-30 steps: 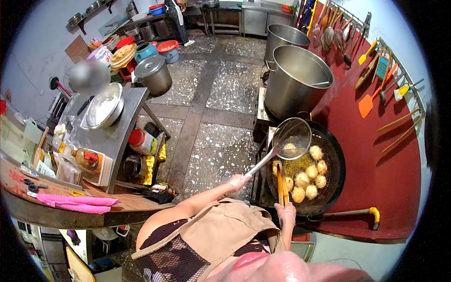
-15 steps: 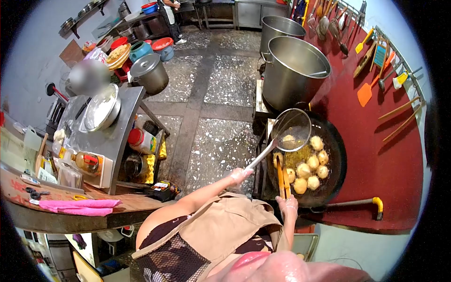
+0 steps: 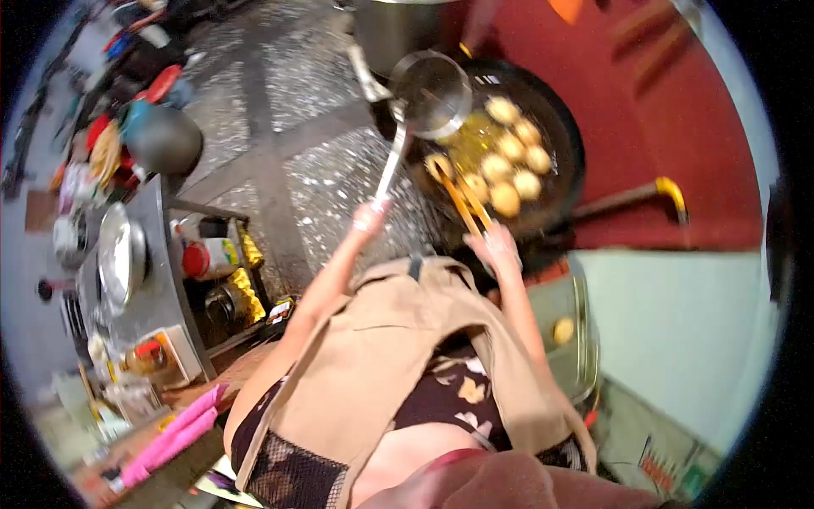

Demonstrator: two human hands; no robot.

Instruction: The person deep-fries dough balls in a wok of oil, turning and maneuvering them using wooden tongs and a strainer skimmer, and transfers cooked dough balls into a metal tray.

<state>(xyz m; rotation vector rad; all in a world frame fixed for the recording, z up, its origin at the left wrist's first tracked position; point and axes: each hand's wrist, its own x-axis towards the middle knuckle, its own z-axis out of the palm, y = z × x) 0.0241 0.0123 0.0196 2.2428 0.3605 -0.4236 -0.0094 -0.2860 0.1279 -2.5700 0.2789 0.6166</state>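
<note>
My left hand (image 3: 369, 219) is closed round the handle of a wire-mesh skimmer (image 3: 432, 95), whose round basket hangs over the far left edge of a dark wok (image 3: 564, 110). Several pale golden fried balls (image 3: 510, 147) float in the oil, mostly toward the wok's middle and right. In my right hand (image 3: 493, 246) is a pair of long wooden chopsticks (image 3: 462, 204). Their tips reach into the wok's left side, at a ball (image 3: 437, 165) there; whether they grip it I cannot tell.
A metal tray (image 3: 583, 293) with one golden ball (image 3: 563, 331) lies right of my body. Behind the wok stands a large steel pot (image 3: 398, 38). A yellow-tipped handle (image 3: 670, 188) extends to the right. At left, a metal table (image 3: 157, 254) carries a steel bowl (image 3: 120, 254).
My view has tilted down and swung, bringing the tray with one ball into sight. Both hands keep their tools, and the skimmer has shifted toward the wok's outer left edge.
</note>
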